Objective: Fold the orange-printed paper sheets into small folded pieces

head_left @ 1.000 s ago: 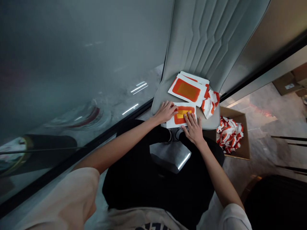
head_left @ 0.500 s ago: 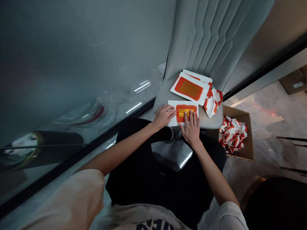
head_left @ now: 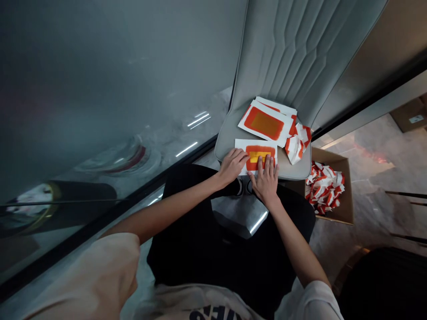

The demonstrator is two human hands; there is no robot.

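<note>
Orange-printed sheet (head_left: pixel 260 151) under left hand (head_left: pixel 232 165) and right hand (head_left: pixel 265 178) (both lying flat)

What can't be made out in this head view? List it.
Head view: left hand and right hand cover part of the printed card.
Head view: top sheet hides the sheets stacked beneath.
Head view: shirt lettering cut off by the bottom edge.
Head view: carton label too small to read.

A white paper sheet (head_left: pixel 240 153) printed with an orange rectangle, a yellow patch (head_left: pixel 259 157) at its centre, lies flat on the grey seat cushion (head_left: pixel 230 138), just below a stack of similar orange-printed sheets (head_left: pixel 266 123).
</note>
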